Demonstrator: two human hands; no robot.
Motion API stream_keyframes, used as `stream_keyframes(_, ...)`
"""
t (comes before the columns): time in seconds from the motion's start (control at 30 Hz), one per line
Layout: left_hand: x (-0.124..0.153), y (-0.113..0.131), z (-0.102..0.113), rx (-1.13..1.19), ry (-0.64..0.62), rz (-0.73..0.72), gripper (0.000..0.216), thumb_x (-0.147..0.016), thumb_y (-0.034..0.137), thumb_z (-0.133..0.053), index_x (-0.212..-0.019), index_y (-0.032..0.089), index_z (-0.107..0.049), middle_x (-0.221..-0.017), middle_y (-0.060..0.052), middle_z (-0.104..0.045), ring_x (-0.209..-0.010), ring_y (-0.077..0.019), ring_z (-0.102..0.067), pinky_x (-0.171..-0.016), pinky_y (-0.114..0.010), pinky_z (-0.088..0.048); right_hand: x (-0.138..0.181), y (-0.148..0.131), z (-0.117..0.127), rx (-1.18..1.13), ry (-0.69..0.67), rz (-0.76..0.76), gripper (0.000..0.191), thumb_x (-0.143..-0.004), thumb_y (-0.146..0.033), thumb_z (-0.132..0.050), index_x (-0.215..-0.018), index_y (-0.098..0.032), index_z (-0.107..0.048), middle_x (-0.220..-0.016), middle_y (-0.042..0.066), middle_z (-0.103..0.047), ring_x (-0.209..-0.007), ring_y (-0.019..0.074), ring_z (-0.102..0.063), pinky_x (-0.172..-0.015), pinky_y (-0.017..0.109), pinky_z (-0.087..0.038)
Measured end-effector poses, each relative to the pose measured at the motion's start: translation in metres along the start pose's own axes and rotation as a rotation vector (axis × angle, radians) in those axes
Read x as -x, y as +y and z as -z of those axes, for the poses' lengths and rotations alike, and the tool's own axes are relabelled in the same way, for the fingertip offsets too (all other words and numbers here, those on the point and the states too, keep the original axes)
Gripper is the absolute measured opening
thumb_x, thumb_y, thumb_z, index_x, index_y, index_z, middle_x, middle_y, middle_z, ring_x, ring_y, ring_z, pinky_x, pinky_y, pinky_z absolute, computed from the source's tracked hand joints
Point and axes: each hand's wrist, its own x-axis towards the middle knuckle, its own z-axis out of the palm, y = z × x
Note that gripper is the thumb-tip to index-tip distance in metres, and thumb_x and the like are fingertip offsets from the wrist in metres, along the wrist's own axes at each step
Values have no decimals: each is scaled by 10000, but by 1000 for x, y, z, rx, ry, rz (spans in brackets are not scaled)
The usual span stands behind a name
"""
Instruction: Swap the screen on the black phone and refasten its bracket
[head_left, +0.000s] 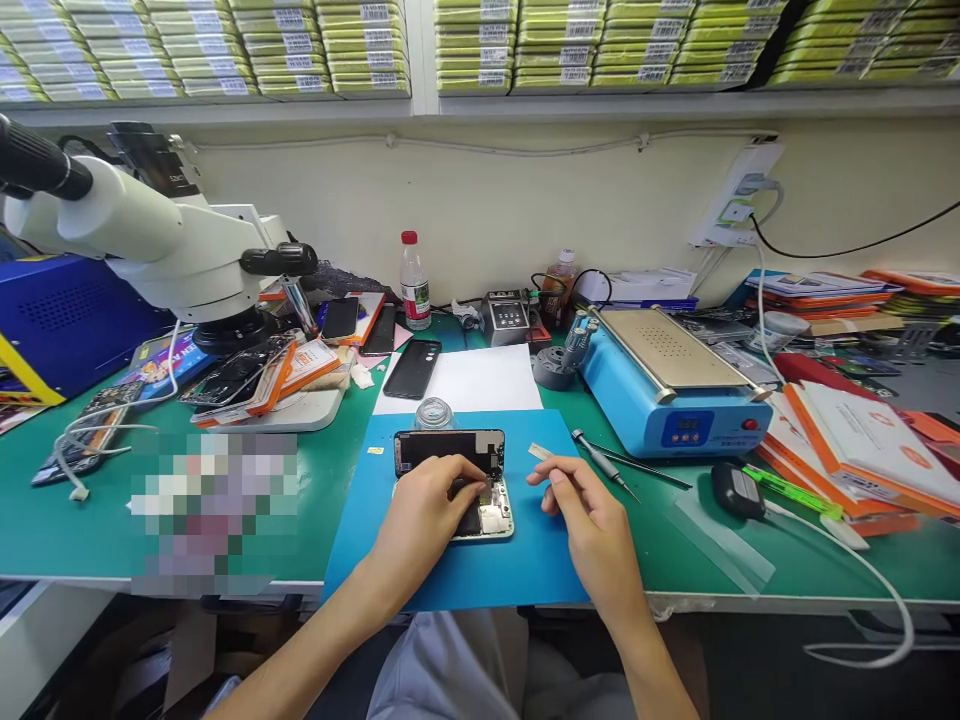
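An opened smartphone (495, 515) lies on the blue mat (390, 550), its inner parts showing. Its screen panel (450, 447) stands nearly upright along the far edge, in front of a clear round jar (433, 412). My left hand (431, 500) rests over the left part of the phone, thumb and forefinger pinched near the inner parts; what is between them is too small to make out. To the right of the phone, my right hand (592, 515) hovers with loosely curled fingers apart and nothing visible in them. A small pale strip (538, 452) is just beyond its fingertips.
A screwdriver (606, 465) and a blue heating plate machine (675, 385) are on the right. On the left stand a microscope (187, 250) and stacked phone parts (262, 380). A black phone case (412, 369) lies on white paper (487, 375) behind the mat, near a bottle (415, 285).
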Motion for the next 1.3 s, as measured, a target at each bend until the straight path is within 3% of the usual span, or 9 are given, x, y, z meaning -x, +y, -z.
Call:
stream_keyframes(0.3,2,-2,-1,9,7,-94,99,-1012,200,-662,-1002,254,-743,-1013,22,-763,-974,-192,-706,-842,-309,-504,2,0,-1,71,-4,21,268,-1057,-443,-510,-996,-266,-702,-932,20,-738,-741,193,-615,-725,326,-502)
stream_keyframes(0.5,3,-5,-2,9,16,-138,121,-1032,195,-630,-1012,240,-741,-1012,2,-757,-972,-196,-714,-858,-319,-518,7,-5,-7,381,-167,442,205,-1067,-234,-499,-1034,-275,-698,-1050,26,-732,-1047,248,-618,-958,424,-458)
stream_keyframes(0.67,2,-7,-3,3,23,-147,95,-1021,172,-663,-1015,233,-735,-1011,16,-752,-970,-184,-716,-858,-309,-529,7,-10,-10,453,-251,574,202,-1043,-133,-497,-1008,-249,-659,-1002,28,-718,-1050,247,-592,-958,455,-439)
stream_keyframes(1.03,6,-8,0,-128,-3,-207,149,-1058,161,-592,-1076,198,-735,-1062,-23,-719,-952,-189,-696,-855,-324,-568,4,-11,-12,463,-262,607,195,-1034,-116,-516,-1016,-238,-667,-995,26,-689,-1033,228,-582,-946,443,-431)
stream_keyframes(1.3,27,-8,10,-380,-82,-459,253,-1104,233,-501,-1286,199,-674,-1271,-85,-684,-1074,-268,-629,-906,-446,-561,4,-15,-13,457,-277,639,208,-1018,-85,-505,-969,-238,-636,-976,-9,-718,-1007,217,-579,-962,447,-407)
